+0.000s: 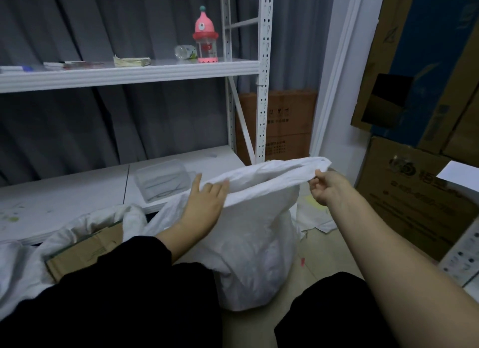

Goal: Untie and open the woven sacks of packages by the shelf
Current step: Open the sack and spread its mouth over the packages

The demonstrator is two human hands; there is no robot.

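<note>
Grey curtain behind a white metal shelf (129, 71), cardboard boxes (414, 187) stacked on the right, pale floor near the bottom. Pink bottle (204, 35) up on the shelf board, clear plastic tub (162, 182) lying on the low board further down.

Head view only, so just the one angle. White woven sack (259, 231) standing on the floor in the middle, just in front of the low shelf board, mouth already loose and being stretched wide. Left hand (204, 205) laid on the near-left edge of the mouth, thumb and first finger out straight, the other fingers hooked over the rim. Right hand (328, 189) pinching the far-right corner of the mouth between thumb and fingertips, pulling it out to the right. Second sack (77, 226) slumped on the left, open, with a cardboard box (85, 252) poking out.

Risks from here, as a guess: that small pinch on slick woven fabric slipping off, mouth flopping shut again. Also pulling hard sideways on a standing sack could tip it over and spill packages across the floor. Contents not visible, so no telling how heavy or stable.
</note>
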